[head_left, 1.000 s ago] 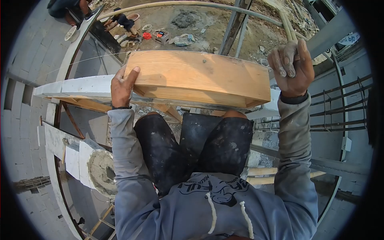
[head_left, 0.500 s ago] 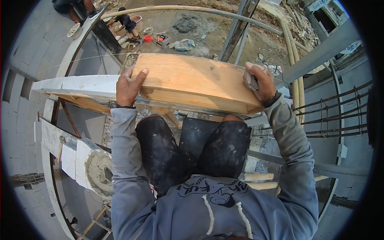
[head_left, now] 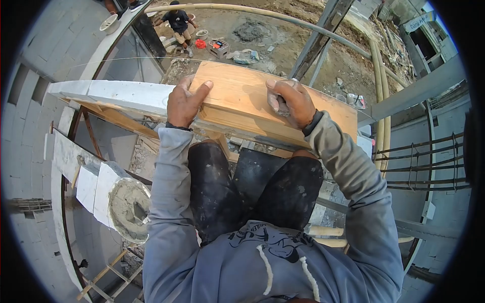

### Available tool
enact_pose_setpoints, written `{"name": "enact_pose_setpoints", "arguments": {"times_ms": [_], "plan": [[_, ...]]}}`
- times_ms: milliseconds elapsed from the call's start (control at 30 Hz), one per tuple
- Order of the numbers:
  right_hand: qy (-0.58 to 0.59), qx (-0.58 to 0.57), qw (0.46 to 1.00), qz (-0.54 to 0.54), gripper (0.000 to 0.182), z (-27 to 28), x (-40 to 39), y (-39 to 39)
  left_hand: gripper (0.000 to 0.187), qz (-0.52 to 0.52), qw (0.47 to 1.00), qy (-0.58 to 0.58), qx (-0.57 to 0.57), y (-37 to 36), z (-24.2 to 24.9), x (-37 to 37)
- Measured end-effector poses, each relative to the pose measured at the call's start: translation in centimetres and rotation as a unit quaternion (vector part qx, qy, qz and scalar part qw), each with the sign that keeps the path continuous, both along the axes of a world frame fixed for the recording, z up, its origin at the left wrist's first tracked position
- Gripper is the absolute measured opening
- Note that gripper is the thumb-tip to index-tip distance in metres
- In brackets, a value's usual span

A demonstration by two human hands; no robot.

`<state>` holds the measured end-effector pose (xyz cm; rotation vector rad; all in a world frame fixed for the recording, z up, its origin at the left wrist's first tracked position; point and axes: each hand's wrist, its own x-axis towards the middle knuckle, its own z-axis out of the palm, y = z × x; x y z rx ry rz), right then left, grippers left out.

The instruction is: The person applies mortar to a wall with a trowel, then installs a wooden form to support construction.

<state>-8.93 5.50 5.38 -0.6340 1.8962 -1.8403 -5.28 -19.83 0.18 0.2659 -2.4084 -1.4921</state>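
Note:
A pale wooden box-like form (head_left: 237,88) lies across in front of my knees, its flat top board facing up and a recessed side facing me. My left hand (head_left: 187,103) grips its left end, thumb on top and fingers over the far edge. My right hand (head_left: 293,103) is closed in a fist on the top board, right of the middle. Its curled fingers look grey and crusted, and I cannot tell whether a lump is inside them. A row of white blocks (head_left: 126,93) meets the form's left end.
A thin string line runs along the form's far edge. At lower left stands a bucket of wet mortar (head_left: 129,209) beside white blocks (head_left: 87,187). Rebar (head_left: 424,161) and a steel beam (head_left: 414,86) are at right. Below, a person (head_left: 178,22) stands near a crate (head_left: 218,48).
My right hand has slid left from the form's right end to nearer its middle. The view has shifted, and the person below has straightened up.

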Motion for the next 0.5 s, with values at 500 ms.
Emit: {"name": "enact_pose_setpoints", "arguments": {"times_ms": [500], "plan": [[-0.038,-0.041,0.998,0.018,0.042,-1.0,-1.9,-5.9,0.055,0.007,0.999,0.037,-0.030,-0.2,-0.8,-0.1]]}}
